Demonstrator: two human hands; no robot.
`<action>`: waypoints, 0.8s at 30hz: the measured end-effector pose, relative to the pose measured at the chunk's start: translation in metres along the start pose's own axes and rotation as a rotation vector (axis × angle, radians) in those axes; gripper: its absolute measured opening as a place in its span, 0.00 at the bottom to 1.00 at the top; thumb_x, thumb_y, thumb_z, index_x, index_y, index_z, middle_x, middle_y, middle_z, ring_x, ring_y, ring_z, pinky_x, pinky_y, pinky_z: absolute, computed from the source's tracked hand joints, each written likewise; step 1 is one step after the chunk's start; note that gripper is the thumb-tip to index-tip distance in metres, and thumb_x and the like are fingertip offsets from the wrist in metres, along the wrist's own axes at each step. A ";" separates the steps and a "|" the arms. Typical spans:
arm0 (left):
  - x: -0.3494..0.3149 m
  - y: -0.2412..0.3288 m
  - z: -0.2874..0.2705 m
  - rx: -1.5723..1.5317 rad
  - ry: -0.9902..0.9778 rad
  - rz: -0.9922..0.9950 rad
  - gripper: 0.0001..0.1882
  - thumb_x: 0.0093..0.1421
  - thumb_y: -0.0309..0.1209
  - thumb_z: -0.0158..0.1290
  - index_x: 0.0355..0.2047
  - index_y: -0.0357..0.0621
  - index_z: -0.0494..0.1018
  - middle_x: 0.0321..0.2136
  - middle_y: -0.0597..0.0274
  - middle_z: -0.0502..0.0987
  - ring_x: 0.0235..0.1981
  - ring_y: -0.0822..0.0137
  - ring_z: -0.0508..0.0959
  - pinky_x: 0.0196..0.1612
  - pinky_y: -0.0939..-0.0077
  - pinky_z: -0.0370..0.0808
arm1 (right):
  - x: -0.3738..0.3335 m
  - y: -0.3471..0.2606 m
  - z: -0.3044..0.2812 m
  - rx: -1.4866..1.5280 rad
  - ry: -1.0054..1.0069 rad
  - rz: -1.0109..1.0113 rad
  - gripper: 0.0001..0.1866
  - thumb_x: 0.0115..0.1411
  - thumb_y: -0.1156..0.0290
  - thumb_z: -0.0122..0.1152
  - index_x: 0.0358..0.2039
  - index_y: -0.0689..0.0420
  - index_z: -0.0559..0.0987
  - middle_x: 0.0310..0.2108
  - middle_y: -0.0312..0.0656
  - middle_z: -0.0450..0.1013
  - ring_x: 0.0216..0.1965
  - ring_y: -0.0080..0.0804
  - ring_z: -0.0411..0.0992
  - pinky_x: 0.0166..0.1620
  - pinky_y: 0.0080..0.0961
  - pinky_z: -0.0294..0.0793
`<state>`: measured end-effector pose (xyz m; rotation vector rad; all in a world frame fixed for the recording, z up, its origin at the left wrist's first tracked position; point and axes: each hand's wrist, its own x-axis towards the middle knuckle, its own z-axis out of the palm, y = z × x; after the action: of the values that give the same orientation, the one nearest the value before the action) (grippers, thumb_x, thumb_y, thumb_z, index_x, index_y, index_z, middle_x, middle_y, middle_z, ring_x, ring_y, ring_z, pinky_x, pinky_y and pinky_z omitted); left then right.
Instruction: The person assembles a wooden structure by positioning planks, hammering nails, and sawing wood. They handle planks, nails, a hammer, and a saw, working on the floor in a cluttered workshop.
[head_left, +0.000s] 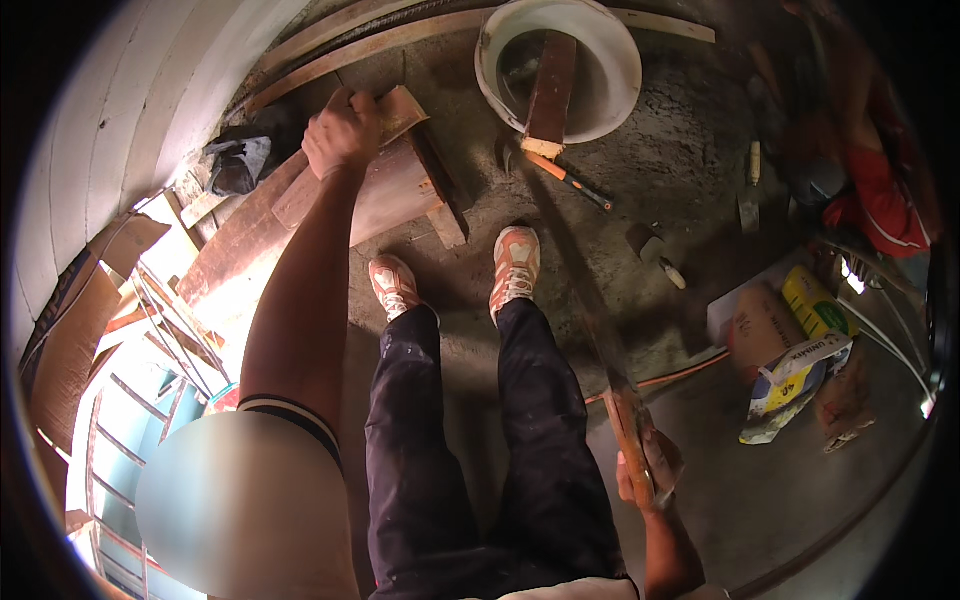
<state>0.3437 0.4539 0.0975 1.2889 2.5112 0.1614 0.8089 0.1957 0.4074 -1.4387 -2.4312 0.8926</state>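
Note:
My left hand [343, 133] is closed on the far end of a short wooden board [400, 115], its fingers curled and partly hidden. That board lies at the top of a low wooden bench [385, 192] with a short leg. Down at the lower right, my right hand [655, 465] grips the wooden handle of a machete-like long blade [585, 310]. The dark blade points up and left, away from me, past my right shoe. Its tip ends near a tool with an orange and black handle [572, 184] on the floor, apart from my hands.
A white bucket [625, 95] with a brown plank [552, 85] leaning in it stands ahead. Right lie a trowel [650, 245], a wooden-handled tool [750, 190] and paper bags [765, 335]. A person in red [880, 195] is at far right. Planks and cardboard [75, 350] lie left.

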 end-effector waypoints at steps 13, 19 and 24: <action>0.017 -0.038 0.030 -0.380 0.004 0.277 0.24 0.78 0.49 0.42 0.54 0.43 0.76 0.53 0.49 0.81 0.54 0.46 0.81 0.55 0.53 0.77 | -0.160 0.031 0.083 -0.033 0.170 1.247 0.29 0.71 0.74 0.61 0.71 0.66 0.69 0.68 0.61 0.71 0.66 0.55 0.73 0.65 0.40 0.73; 0.008 -0.021 -0.007 -0.369 -0.021 0.619 0.27 0.71 0.50 0.59 0.62 0.46 0.74 0.54 0.46 0.79 0.60 0.45 0.76 0.62 0.50 0.73 | -0.134 0.130 0.202 -0.093 0.438 1.025 0.27 0.75 0.74 0.56 0.73 0.54 0.70 0.73 0.49 0.66 0.72 0.34 0.65 0.67 0.31 0.67; 0.003 0.023 -0.047 0.157 -0.258 1.009 0.33 0.57 0.46 0.72 0.60 0.52 0.75 0.58 0.55 0.76 0.61 0.54 0.76 0.61 0.54 0.77 | -0.092 0.161 0.246 -0.354 0.417 1.054 0.22 0.75 0.72 0.59 0.67 0.57 0.76 0.64 0.51 0.75 0.62 0.33 0.75 0.59 0.29 0.74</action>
<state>0.3443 0.4722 0.1472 2.3439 1.4856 0.0084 0.8680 0.0755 0.1297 -2.7578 -1.4708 0.1936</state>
